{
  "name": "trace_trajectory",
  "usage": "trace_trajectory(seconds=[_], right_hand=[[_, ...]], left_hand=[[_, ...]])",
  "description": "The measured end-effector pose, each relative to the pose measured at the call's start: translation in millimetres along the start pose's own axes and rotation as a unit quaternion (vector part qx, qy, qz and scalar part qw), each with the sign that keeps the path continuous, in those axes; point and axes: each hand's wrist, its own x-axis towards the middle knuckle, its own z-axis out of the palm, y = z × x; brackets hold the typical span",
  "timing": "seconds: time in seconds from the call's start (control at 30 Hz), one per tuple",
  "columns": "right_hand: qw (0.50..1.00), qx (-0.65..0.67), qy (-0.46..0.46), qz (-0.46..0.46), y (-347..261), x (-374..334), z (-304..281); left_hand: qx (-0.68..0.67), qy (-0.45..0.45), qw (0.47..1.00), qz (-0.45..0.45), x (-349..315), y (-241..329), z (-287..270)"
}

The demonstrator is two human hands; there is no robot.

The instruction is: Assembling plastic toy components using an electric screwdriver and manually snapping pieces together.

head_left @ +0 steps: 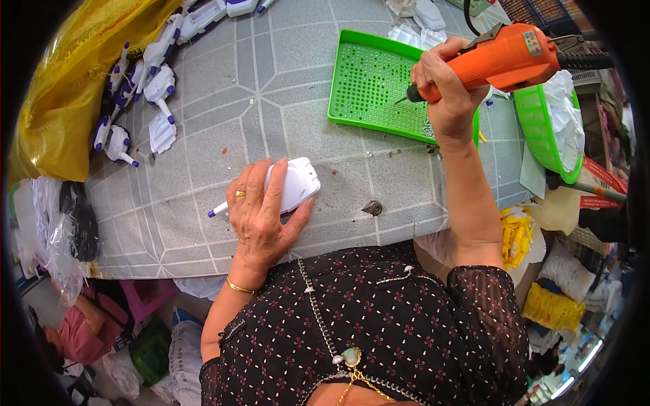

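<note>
White plastic casing [292, 184] with its purple tip lies slantwise on the table [223, 122] under my left hand [261, 213], fingers curled over it, near the green tray [369, 84] where my right hand [443, 84] grips the orange screwdriver [508, 57], bit pointing left.

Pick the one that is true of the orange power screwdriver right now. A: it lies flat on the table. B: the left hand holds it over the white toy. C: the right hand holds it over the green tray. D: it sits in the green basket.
C: the right hand grips the orange power screwdriver, its tip above the green tray, while the left hand rests on the white toy.
</note>
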Motion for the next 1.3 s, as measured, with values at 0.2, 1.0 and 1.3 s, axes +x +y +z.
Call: trace_trajectory(seconds=[0.2, 1.0, 1.3], right_hand=[[0.995, 0.098, -0.007, 0.009, -26.0, 1.0, 3.1], [0.939, 0.263, -0.192, 0.11, -45.5, -55.1, 91.3], [0.935, 0.281, -0.191, 0.106, -41.4, -55.2, 92.9]], left_hand=[[-0.003, -0.001, 1.0, 0.003, -2.1, -1.5, -1.4], [-0.019, 0.003, 1.0, 0.0, -6.1, -9.8, -2.7], [-0.022, 0.02, 0.999, 0.015, -8.2, -12.9, 3.5]])
